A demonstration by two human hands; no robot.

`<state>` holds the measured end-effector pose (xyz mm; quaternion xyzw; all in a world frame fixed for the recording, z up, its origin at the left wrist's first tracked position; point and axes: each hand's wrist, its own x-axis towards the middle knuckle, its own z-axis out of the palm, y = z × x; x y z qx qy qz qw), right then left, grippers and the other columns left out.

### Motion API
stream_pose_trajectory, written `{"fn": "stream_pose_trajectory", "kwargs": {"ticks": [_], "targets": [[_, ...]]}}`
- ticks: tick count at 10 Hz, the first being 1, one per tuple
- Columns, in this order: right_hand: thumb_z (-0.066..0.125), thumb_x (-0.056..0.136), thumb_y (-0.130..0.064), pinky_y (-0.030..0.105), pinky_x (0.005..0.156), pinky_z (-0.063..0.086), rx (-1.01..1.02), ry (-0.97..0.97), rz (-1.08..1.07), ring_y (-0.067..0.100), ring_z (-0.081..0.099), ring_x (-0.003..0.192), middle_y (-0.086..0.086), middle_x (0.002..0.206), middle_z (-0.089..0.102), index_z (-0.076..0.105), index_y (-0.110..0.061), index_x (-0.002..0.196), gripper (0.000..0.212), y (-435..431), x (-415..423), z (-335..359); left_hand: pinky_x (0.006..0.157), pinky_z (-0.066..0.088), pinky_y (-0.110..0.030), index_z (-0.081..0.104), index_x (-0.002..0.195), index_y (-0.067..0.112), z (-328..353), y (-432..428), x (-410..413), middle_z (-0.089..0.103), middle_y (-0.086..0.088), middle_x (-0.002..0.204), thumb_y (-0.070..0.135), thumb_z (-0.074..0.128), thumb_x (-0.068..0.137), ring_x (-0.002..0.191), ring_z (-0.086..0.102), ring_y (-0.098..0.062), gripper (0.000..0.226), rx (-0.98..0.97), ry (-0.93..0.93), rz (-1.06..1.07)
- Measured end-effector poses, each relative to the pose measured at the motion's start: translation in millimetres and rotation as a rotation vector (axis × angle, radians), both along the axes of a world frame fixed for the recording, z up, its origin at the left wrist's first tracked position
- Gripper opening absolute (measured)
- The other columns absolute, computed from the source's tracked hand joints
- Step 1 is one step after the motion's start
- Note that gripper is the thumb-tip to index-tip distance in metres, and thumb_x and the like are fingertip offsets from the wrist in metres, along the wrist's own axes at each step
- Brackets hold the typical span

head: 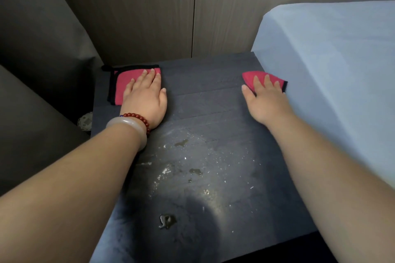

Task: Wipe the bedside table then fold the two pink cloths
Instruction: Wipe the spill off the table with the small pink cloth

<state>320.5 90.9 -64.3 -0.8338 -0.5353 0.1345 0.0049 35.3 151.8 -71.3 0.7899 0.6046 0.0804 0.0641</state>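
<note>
The dark bedside table [213, 100] fills the middle of the view. Its near half carries wet spots and pale specks [183, 175]. A pink cloth with black edging [123, 83] lies folded at the far left corner, and my left hand [145, 96] rests flat on it with straight fingers. A second pink cloth [251, 77] lies at the far right, beside the bed. My right hand [265, 98] presses on this cloth with fingers spread, covering most of it.
A bed with a pale blue sheet [331, 74] borders the table's right side. Wood-panelled wall [149, 10] stands behind. A dark upholstered piece [38, 70] sits at the left, with a small round object [85, 121] in the gap.
</note>
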Motion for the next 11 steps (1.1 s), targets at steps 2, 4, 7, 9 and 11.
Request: {"fn": "stream_pose_trajectory", "kwargs": {"ticks": [2, 4, 7, 9, 11], "targets": [[0.014, 0.091, -0.067, 0.041, 0.119, 0.006, 0.107, -0.069, 0.047, 0.026, 0.001, 0.148, 0.004, 0.162, 0.002, 0.008, -0.024, 0.154, 0.076, -103.7, -51.8, 0.1, 0.120, 0.006, -0.040, 0.025, 0.152, 0.014, -0.2, 0.4, 0.9, 0.019, -0.003, 0.161, 0.033, 0.027, 0.101, 0.148, 0.011, -0.019, 0.054, -0.008, -0.016, -0.001], [0.013, 0.091, -0.068, 0.044, 0.120, 0.004, 0.063, -0.092, 0.042, 0.028, 0.000, 0.148, 0.004, 0.162, 0.001, 0.007, -0.026, 0.153, 0.075, -69.0, -36.8, -1.8, 0.110, 0.025, -0.046, 0.047, 0.139, 0.007, 7.5, -15.8, -1.4, 0.043, -0.013, 0.143, 0.028, 0.035, 0.099, 0.134, 0.032, -0.033, 0.047, 0.034, -0.049, 0.053], [0.015, 0.094, -0.063, 0.043, 0.120, 0.005, 0.058, -0.031, 0.057, 0.027, 0.001, 0.148, 0.005, 0.162, 0.002, 0.008, -0.023, 0.154, 0.073, -104.5, -43.3, 2.0, 0.116, 0.020, -0.043, 0.043, 0.144, 0.013, 29.2, -76.4, -31.8, 0.036, -0.006, 0.153, 0.029, 0.034, 0.102, 0.143, 0.025, -0.026, 0.045, 0.004, -0.143, 0.044], [0.011, 0.092, -0.066, 0.042, 0.119, 0.003, 0.050, -0.031, 0.090, 0.025, -0.001, 0.148, 0.001, 0.162, -0.001, 0.007, -0.026, 0.153, 0.073, -150.9, -59.0, 3.2, 0.120, 0.011, -0.041, 0.035, 0.148, 0.016, 23.2, -141.2, -39.4, 0.029, -0.004, 0.157, 0.033, 0.029, 0.102, 0.146, 0.017, -0.022, 0.049, -0.077, -0.148, 0.131], [0.012, 0.095, -0.062, 0.045, 0.120, 0.003, -0.030, 0.024, 0.005, 0.026, -0.003, 0.148, 0.002, 0.162, -0.004, 0.005, -0.025, 0.154, 0.070, -116.6, -45.9, 8.2, 0.119, 0.014, -0.045, 0.037, 0.147, 0.017, 15.2, -180.1, -48.4, 0.031, -0.005, 0.155, 0.033, 0.029, 0.101, 0.146, 0.018, -0.025, 0.049, -0.059, -0.106, 0.143]]}}
